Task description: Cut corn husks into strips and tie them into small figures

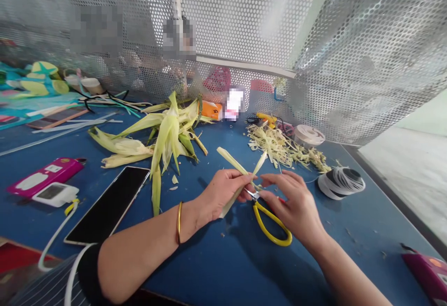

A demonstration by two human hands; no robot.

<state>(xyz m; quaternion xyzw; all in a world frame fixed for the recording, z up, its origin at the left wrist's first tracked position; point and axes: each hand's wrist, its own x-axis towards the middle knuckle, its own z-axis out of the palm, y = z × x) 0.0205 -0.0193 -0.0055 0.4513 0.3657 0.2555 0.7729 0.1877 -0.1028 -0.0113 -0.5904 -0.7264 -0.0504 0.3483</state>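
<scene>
My left hand [228, 187] is closed on pale corn husk strips [232, 160]. Two strip ends spread upward in a V above its fingers, and a wider piece hangs below the palm. Close by on the right is my right hand [295, 203], its thumb and forefinger apart beside the strips, with nothing plainly gripped. Scissors [272, 224] with a yellow handle lie below and between both hands. Part of their blades is hidden by my left fingers, and a bit of red shows behind my right thumb.
A pile of corn husks [171, 129] lies left of centre, near a phone [108, 206] and a magenta device [47, 175]. Shredded husk [270, 145], a white tape roll [309, 134] and a thread spool [341, 183] sit at right. A perforated screen [244, 17] stands behind.
</scene>
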